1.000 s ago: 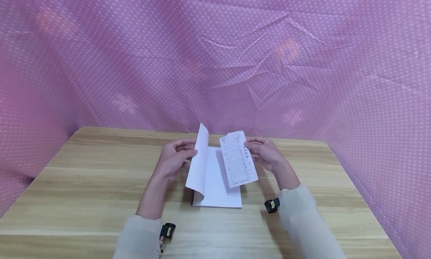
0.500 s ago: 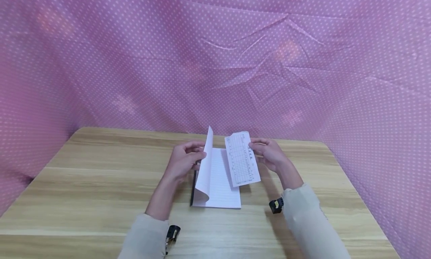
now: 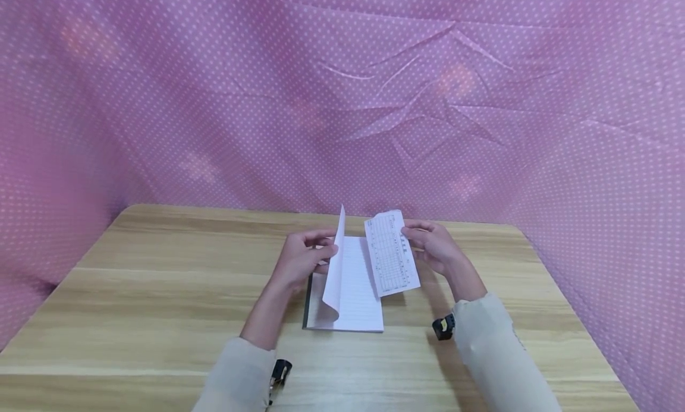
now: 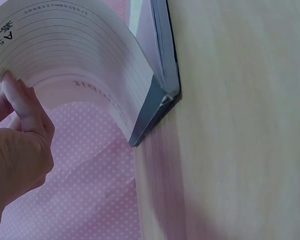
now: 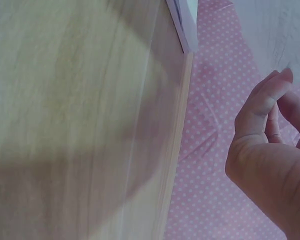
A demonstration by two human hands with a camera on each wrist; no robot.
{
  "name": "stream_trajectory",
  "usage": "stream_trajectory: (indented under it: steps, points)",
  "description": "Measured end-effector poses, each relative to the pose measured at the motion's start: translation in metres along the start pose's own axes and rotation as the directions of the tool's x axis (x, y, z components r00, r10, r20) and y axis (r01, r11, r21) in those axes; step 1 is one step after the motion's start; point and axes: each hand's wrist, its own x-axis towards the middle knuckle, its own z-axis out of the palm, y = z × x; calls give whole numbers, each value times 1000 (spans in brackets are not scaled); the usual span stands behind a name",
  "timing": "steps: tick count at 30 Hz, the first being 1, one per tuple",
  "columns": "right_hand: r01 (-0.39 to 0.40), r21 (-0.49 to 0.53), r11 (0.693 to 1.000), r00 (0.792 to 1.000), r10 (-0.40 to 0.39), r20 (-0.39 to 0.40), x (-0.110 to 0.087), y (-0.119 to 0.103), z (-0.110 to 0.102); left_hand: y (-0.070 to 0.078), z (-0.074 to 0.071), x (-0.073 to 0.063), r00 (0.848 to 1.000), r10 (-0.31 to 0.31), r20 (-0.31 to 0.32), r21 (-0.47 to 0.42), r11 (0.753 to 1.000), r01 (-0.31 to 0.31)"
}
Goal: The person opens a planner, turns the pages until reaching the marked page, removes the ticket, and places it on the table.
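Note:
A lined notepad (image 3: 360,305) with a dark binding along its left edge lies on the table. My left hand (image 3: 301,260) pinches its raised top sheet (image 3: 336,281) between thumb and fingers; in the left wrist view that page (image 4: 85,45) curves up from the dark spine (image 4: 150,107). A slip of paper (image 3: 392,254) printed with a table is held above the pad's right side. My right hand (image 3: 436,247) pinches the slip by its right edge. The right wrist view shows the pale back of the slip (image 5: 280,35) at my fingertips.
The wood-grain table (image 3: 160,305) spreads around the pad. Behind and beside it hangs a pink polka-dot cloth (image 3: 342,103). Small black devices sit at both cuffs, one at the left sleeve (image 3: 280,371) and one at the right sleeve (image 3: 443,327).
My left hand has moved right with the raised sheet, which stands more upright, baring the pad's dark left edge. My right hand and the slip have shifted slightly right.

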Motion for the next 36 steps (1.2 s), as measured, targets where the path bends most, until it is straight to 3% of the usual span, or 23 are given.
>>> stream_trajectory:
  steps: [28,36]
  points:
    - [-50,-6,999,997,50,-56,2,10,-27,-9,27,4,1000,28,11,81,996,-28]
    - [-67,2,998,996,67,-64,4,11,-31,-13,32,5,1000,4,11,118,993,-5]
